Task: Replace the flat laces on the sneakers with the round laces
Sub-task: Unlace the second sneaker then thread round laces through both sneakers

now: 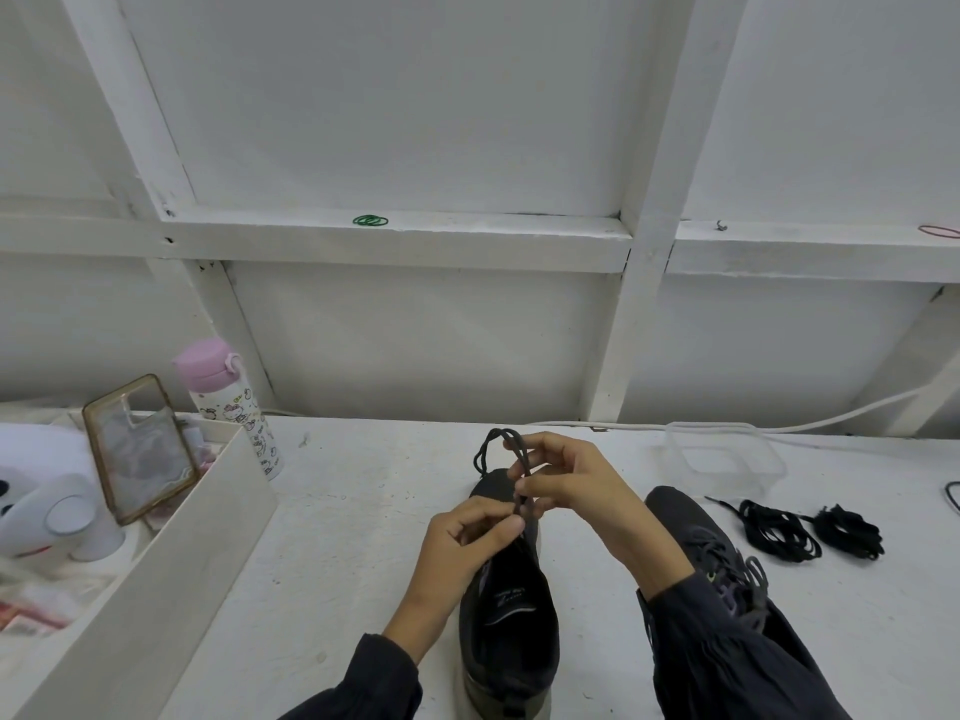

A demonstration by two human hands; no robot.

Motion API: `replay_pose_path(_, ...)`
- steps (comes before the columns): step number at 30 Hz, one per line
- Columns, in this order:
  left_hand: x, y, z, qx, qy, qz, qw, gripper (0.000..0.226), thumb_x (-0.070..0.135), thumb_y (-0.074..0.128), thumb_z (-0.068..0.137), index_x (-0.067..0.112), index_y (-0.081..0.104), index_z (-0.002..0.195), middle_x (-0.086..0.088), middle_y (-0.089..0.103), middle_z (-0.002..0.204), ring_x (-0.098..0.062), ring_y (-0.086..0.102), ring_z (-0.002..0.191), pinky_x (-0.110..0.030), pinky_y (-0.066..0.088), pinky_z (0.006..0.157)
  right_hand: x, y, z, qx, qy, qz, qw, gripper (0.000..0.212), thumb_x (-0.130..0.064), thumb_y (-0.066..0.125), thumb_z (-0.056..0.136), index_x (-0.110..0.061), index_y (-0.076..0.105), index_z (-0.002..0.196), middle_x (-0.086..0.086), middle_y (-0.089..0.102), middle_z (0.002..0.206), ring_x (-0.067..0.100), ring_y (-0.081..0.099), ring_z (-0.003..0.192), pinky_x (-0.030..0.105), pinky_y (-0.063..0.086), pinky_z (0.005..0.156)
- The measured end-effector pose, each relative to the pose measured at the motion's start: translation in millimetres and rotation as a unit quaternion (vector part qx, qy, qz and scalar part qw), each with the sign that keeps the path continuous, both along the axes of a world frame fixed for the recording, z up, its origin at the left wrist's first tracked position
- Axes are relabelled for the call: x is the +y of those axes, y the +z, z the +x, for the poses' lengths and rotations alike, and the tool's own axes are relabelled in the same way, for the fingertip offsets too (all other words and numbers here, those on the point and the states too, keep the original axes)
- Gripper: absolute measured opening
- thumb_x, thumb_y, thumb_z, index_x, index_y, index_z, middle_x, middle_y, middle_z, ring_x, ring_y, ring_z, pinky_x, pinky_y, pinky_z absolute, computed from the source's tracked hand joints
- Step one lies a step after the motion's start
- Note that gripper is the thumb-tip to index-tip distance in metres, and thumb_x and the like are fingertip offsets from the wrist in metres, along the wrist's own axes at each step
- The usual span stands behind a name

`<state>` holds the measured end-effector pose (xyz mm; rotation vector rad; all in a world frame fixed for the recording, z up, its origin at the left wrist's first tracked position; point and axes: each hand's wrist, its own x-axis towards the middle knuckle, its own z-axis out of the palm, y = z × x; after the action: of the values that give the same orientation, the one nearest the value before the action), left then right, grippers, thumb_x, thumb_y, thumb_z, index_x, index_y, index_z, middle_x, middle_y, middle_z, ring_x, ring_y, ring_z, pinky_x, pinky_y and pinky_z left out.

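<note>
Lace [500, 443] is pinched by left hand [464, 544] and right hand [570, 484] over the sneaker [511, 623], white box [182, 543] edge well apart leftward.

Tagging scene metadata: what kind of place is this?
Likely an improvised personal workbench: a white-painted table against a white framed panel wall, with a pink-lidded bottle and a clear phone case propped beside it.

At lower centre the sneaker [509, 631] and the lace [518, 504] above it were black; the second sneaker [696, 532], to the right, was dark grey. The desk [353, 511] was white. The bottle [244, 413] at left was white, cartoon-printed and pink-lidded.
</note>
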<state>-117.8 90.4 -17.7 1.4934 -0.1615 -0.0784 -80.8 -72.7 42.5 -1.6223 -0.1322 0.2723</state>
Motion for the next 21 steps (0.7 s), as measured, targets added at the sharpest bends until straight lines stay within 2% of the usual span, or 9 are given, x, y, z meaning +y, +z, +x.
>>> replay_pose_path(4,-3,-1,3,0.007,0.01,-0.003,1.0,0.019,0.009,0.074,0.082,0.012,0.069,0.1,-0.013,0.07,0.095,-0.022,0.067,0.091,-0.027,0.055,0.084,1,1,1,-0.013,-0.036,0.011,0.999,0.043,0.013,0.066,0.079,-0.008,0.064,0.117,0.007,0.07,0.084,0.016,0.064,0.071,0.027,0.05,0.06)
replay_pose_path(8,-3,-1,8,0.004,0.005,0.008,1.0,0.028,0.017,0.076,0.083,0.025,0.065,0.107,-0.026,0.063,0.099,-0.037,0.064,0.095,-0.04,0.054,0.088,1,5,-1,-0.018,-0.055,0.053,0.997,0.041,0.005,0.074,0.077,-0.011,0.067,0.114,0.007,0.069,0.085,0.013,0.065,0.072,0.029,0.049,0.065)
replay_pose_path(11,-3,0,12,0.017,-0.003,0.021,1.0,0.032,0.019,0.076,0.083,0.026,0.063,0.111,-0.031,0.059,0.093,-0.036,0.064,0.089,-0.038,0.054,0.086,0,8,-1,-0.025,-0.074,0.079,0.994,0.041,0.003,0.077,0.076,-0.015,0.069,0.112,0.01,0.066,0.084,0.013,0.065,0.072,0.028,0.05,0.067)
replay_pose_path(14,-3,5,13,0.031,-0.008,0.009,0.999,0.025,0.023,0.076,0.078,0.015,0.068,0.1,-0.019,0.067,0.09,-0.022,0.064,0.086,-0.027,0.053,0.081,-1,6,1,-0.032,-0.082,0.082,0.993,0.046,0.007,0.076,0.073,-0.016,0.07,0.111,0.006,0.064,0.081,0.017,0.063,0.075,0.031,0.051,0.07)
replay_pose_path(17,-1,10,13,0.039,-0.012,0.002,0.999,0.015,0.019,0.073,0.082,0.008,0.068,0.092,-0.003,0.069,0.084,-0.012,0.064,0.082,-0.02,0.052,0.077,-2,2,2,-0.035,-0.101,0.077,0.991,0.049,0.014,0.072,0.073,-0.016,0.07,0.111,0.007,0.062,0.087,0.022,0.06,0.079,0.033,0.054,0.073)
replay_pose_path(21,5,16,12,0.054,-0.023,-0.039,0.998,0.023,0.026,0.066,0.083,0.006,0.063,0.093,-0.001,0.068,0.081,-0.011,0.064,0.082,-0.019,0.051,0.078,-6,-3,1,-0.02,-0.106,0.088,0.99,0.053,0.016,0.069,0.074,-0.015,0.067,0.117,0.014,0.063,0.098,0.024,0.064,0.08,0.037,0.058,0.076)
